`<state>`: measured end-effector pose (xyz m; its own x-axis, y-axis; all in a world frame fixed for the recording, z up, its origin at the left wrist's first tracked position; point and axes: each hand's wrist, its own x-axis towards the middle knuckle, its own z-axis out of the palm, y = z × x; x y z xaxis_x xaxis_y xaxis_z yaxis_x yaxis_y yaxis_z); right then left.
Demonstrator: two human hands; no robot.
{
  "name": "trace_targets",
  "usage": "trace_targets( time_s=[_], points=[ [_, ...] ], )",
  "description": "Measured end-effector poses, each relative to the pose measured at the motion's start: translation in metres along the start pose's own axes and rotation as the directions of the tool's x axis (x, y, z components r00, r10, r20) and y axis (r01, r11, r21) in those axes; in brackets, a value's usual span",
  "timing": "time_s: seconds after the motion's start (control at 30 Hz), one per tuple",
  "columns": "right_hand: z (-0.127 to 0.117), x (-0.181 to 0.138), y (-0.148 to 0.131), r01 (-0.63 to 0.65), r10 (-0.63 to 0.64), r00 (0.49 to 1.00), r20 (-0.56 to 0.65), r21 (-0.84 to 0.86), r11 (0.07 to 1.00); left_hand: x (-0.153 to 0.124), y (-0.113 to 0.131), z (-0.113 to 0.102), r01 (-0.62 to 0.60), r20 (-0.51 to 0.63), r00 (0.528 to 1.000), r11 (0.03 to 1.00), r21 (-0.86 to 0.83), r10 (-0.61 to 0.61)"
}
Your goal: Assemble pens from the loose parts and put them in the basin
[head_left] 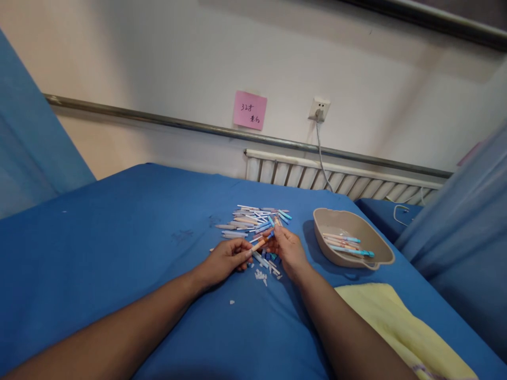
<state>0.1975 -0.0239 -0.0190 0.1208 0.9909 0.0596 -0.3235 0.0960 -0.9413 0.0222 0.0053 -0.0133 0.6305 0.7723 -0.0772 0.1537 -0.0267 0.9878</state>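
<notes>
Between my two hands is a slim pen (259, 244) with a pale orange barrel, a darker orange band and a blue part at its far end. My left hand (226, 260) pinches the near end between thumb and fingers. Closed around the blue end is my right hand (290, 252), whose fingers partly hide it. Just beyond the hands lies a loose pile of pen parts (241, 220): grey and pale barrels, thin white refills and blue pieces. More parts lie under the hands, partly covered. Small white bits (260, 275) are scattered in front of them.
A beige basin (320, 247) at the right holds several pens (343, 241). A yellow cloth (392, 316) lies near my right forearm. Everything rests on a blue sheet (130, 237). Behind are a radiator (293, 171) and a plugged-in cable (320, 145); blue curtains (35, 132) hang at both sides.
</notes>
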Motion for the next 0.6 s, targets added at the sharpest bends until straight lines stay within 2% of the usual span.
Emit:
trace_targets(
  time_s=[0.33, 0.47, 0.6],
  points=[
    [0.001, -0.002, 0.001, -0.039, 0.035, 0.999, 0.041, 0.093, 0.995, -0.002, 0.003, 0.002, -0.004, -0.004, 1.000, 0.999, -0.033, 0.004],
    [0.000, 0.004, 0.002, -0.047, 0.052, 0.998, -0.023, 0.161, 0.986, -0.003, 0.007, 0.004, -0.010, -0.011, 1.000, 1.000, -0.023, 0.010],
    [-0.003, 0.014, 0.002, -0.053, 0.067, 0.994, -0.081, 0.170, 0.984, 0.000, 0.028, 0.010, -0.036, -0.077, 0.996, 0.999, 0.015, 0.037]
  ],
)
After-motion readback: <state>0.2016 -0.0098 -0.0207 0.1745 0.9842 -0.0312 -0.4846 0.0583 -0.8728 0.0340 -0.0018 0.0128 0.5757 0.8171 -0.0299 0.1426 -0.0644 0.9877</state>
